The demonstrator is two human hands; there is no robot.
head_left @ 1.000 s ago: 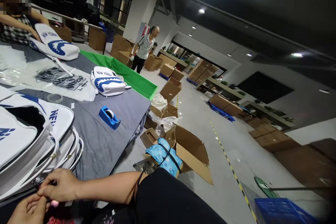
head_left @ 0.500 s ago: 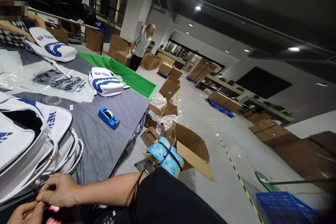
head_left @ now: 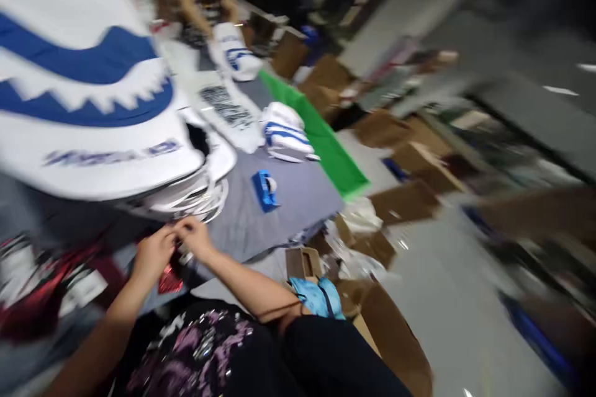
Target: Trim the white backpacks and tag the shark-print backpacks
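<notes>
My left hand (head_left: 156, 251) and my right hand (head_left: 193, 237) meet fingertip to fingertip at the table's near edge, both pinched on something small and dark that blur hides. Just below them hangs a shiny red piece (head_left: 170, 279). Beyond my fingers lie the looped white straps (head_left: 205, 201) of stacked bags. A large white bag (head_left: 93, 155) with a blue jagged pattern fills the upper left. On the grey table cover (head_left: 242, 229) stands a blue tape dispenser (head_left: 266, 191), and farther back is a smaller white and blue bag (head_left: 286, 131).
Red and white packaged items (head_left: 56, 285) lie at the left. A green panel (head_left: 321, 142) borders the table's far side. Open cardboard boxes (head_left: 395, 335) and a light-blue bundle (head_left: 319, 296) are at the right. A person (head_left: 195, 12) handles a white bag across the table.
The view has swung left and blurred, bringing the large white bag and red packages into sight. Both hands now appear more fully, still together.
</notes>
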